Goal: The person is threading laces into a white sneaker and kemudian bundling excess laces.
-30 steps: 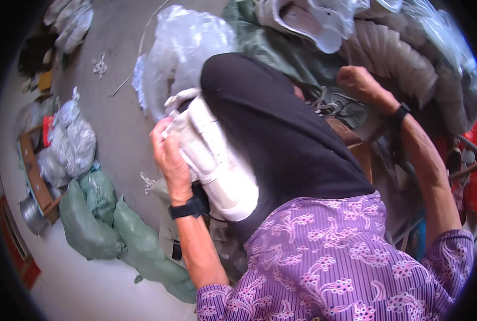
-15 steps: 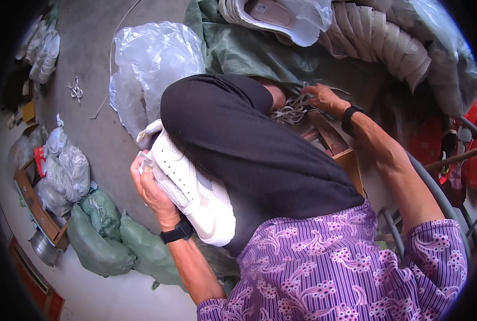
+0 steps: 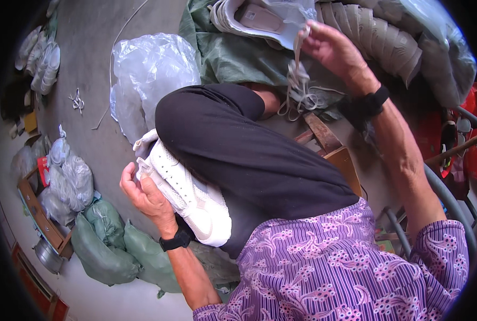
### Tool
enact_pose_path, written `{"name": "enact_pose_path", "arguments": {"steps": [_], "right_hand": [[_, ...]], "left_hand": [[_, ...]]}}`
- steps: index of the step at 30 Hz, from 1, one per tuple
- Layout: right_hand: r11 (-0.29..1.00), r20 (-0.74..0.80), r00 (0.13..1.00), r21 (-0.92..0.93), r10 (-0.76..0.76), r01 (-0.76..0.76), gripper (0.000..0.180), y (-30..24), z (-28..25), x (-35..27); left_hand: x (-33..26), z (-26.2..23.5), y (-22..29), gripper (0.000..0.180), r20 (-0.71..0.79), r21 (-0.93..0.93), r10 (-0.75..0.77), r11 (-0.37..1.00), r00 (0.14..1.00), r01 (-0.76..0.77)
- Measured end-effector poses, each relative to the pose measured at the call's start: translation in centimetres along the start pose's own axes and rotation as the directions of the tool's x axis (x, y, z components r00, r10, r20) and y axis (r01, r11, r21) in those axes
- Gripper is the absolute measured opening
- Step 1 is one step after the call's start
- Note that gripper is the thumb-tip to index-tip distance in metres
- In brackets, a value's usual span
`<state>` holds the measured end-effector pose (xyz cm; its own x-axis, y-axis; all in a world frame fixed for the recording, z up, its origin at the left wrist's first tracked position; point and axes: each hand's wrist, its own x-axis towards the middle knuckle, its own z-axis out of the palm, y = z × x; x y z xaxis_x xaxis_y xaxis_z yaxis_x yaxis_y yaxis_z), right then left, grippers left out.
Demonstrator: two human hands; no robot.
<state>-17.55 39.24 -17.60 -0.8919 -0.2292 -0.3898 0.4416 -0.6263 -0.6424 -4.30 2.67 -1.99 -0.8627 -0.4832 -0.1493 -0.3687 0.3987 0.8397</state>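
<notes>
L hand (image 3: 142, 192) gripped a white shoe (image 3: 187, 195) by its toe end, shoe resting against the black-clad knee (image 3: 238, 155). R hand (image 3: 332, 51) was raised, fingers pinching a white lace (image 3: 298, 80) above the lace bundle (image 3: 302, 99), near the shoe pile (image 3: 260, 18).

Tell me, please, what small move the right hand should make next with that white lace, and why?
Probably draw the right hand back toward the white shoe. It pinches one white lace lifted from the tangled lace bundle, while the left hand holds the shoe against the knee, far from the lace.
</notes>
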Motion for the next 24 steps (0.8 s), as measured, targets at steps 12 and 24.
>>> {"name": "enact_pose_path", "arguments": {"steps": [12, 24], "right_hand": [[0.828, 0.450, 0.874, -0.407, -0.186, 0.386, 0.008, -9.9, 18.1, 0.3], [0.852, 0.733, 0.667, -0.259, -0.134, 0.456, 0.008, -12.8, 29.2, -3.4]], "left_hand": [[1.4, 2.0, 6.8, 0.017, 0.326, -0.115, 0.333, 0.943, 0.885, -0.312], [3.3, 7.5, 7.8, 0.019, 0.357, -0.383, 0.386, 0.891, 0.850, -0.244]]}}
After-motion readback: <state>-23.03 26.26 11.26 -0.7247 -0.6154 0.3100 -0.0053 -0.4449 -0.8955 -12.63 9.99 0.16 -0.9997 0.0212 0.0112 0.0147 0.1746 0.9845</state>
